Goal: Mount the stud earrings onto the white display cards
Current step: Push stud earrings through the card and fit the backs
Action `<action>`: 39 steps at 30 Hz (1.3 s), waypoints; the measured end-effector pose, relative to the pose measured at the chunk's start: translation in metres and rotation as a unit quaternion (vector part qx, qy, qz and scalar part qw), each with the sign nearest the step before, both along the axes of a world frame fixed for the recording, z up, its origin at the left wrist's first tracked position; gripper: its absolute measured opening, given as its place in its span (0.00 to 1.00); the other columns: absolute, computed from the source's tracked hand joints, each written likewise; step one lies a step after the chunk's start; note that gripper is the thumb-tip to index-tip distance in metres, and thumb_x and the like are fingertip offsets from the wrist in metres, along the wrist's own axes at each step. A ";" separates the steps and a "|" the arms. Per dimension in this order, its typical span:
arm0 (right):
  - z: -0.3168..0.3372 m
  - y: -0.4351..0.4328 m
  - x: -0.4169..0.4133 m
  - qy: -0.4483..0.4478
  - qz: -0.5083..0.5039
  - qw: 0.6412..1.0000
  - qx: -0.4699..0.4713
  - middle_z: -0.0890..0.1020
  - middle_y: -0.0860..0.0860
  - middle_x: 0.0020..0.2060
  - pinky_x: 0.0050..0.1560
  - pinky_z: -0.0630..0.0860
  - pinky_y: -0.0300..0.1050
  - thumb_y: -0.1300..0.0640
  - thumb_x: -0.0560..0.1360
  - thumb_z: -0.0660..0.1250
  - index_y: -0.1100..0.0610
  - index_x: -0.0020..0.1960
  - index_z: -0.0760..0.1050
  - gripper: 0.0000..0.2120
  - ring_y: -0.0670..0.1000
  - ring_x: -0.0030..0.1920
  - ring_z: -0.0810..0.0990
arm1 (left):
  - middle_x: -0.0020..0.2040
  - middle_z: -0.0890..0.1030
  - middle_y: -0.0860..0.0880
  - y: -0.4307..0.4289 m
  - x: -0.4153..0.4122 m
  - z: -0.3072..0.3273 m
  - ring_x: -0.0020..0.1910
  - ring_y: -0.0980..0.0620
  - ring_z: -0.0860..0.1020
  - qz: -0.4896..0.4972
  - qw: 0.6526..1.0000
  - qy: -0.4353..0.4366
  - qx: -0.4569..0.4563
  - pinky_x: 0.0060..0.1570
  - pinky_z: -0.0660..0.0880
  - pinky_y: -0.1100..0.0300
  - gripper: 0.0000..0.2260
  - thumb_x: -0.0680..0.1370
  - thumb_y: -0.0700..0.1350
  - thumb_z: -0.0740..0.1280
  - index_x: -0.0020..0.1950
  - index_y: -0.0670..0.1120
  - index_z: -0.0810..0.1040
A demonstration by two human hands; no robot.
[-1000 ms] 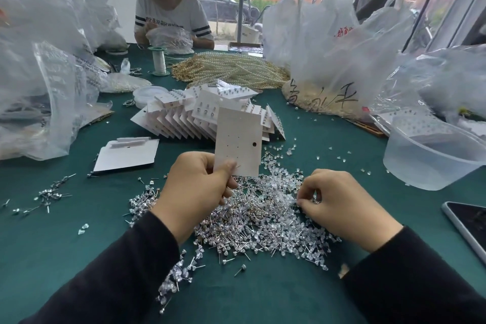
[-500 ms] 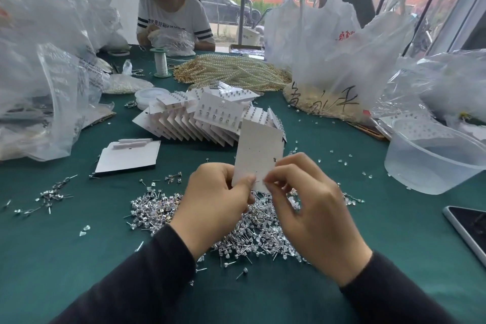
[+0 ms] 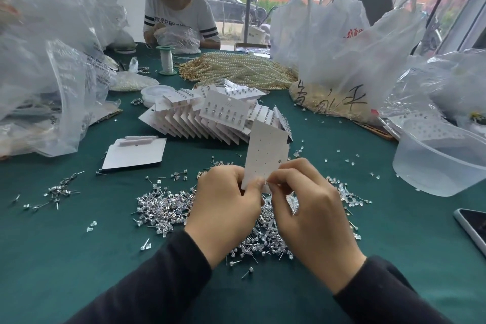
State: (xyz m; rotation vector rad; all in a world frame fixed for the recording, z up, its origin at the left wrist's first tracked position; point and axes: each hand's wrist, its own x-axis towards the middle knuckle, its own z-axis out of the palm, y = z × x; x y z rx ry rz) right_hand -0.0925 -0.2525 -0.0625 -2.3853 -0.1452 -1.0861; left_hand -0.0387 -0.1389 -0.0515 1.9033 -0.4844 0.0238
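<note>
Left hand [image 3: 223, 208] pinches the white display card [image 3: 268, 150] by its lower edge, dead centre of the frame, upright above the stud earrings [image 3: 163, 208] heaped on the green table [image 3: 65, 258]. The card looks thin, light and bendy, so I'd grip low, near the holes. The studs are tiny and probably slippery, so take them by the head. Right hand [image 3: 310, 218] has its fingertips pinched against the card's bottom edge. I can't tell if there's a stud in there, it's hidden and too small.
</note>
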 end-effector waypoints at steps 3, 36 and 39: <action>-0.001 0.000 0.000 -0.003 -0.002 1.000 0.011 0.78 0.53 0.37 0.37 0.74 0.40 0.66 0.70 0.67 0.63 0.38 0.78 0.03 0.49 0.34 0.76 | 0.29 0.80 0.44 -0.001 -0.002 0.000 0.32 0.41 0.79 -0.003 1.000 0.016 -0.018 0.34 0.78 0.46 0.12 0.74 0.43 0.66 0.32 0.40 0.77; 0.028 -0.033 -0.008 0.045 0.073 0.852 0.517 0.81 0.46 0.32 0.38 0.75 0.36 0.63 0.69 0.69 0.54 0.37 0.79 0.05 0.45 0.36 0.77 | 0.41 0.75 0.58 0.009 0.024 -0.003 0.45 0.59 0.72 -0.092 0.962 -0.134 0.221 0.49 0.66 0.65 0.04 0.71 0.51 0.70 0.41 0.53 0.83; 0.029 -0.036 -0.008 0.068 0.119 0.787 0.601 0.82 0.51 0.33 0.37 0.77 0.36 0.59 0.64 0.69 0.56 0.35 0.80 0.02 0.47 0.36 0.79 | 0.31 0.76 0.62 0.012 0.025 0.004 0.32 0.65 0.73 -0.086 0.977 -0.099 0.167 0.34 0.65 0.76 0.02 0.70 0.48 0.72 0.40 0.51 0.84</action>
